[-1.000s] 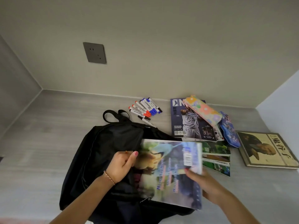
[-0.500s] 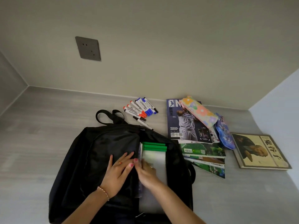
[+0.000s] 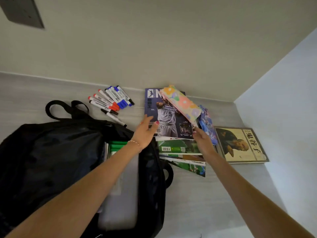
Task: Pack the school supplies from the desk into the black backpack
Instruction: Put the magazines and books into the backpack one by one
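The black backpack (image 3: 51, 160) lies open on the grey desk, with books showing in its opening (image 3: 118, 146). Both hands reach over a basketball magazine (image 3: 167, 115) at the back. My left hand (image 3: 145, 133) is spread at the magazine's lower left corner, fingers apart. At the magazine's lower right corner is my right hand (image 3: 201, 140), fingers touching its edge; its grip is unclear. A floral pencil case (image 3: 181, 102) and a blue pencil case (image 3: 206, 124) lie on the magazine's right side. Under the magazine sit several green booklets (image 3: 178, 148).
Several red, blue and black markers (image 3: 111, 100) lie behind the backpack, near its handle (image 3: 66, 107). A yellowish book with a portrait (image 3: 240, 145) rests at the right by the side wall. A wall socket plate (image 3: 20, 11) is at top left.
The book I held a second ago went into the backpack. Both hands have since left the bag and moved up and right to the basketball magazine.
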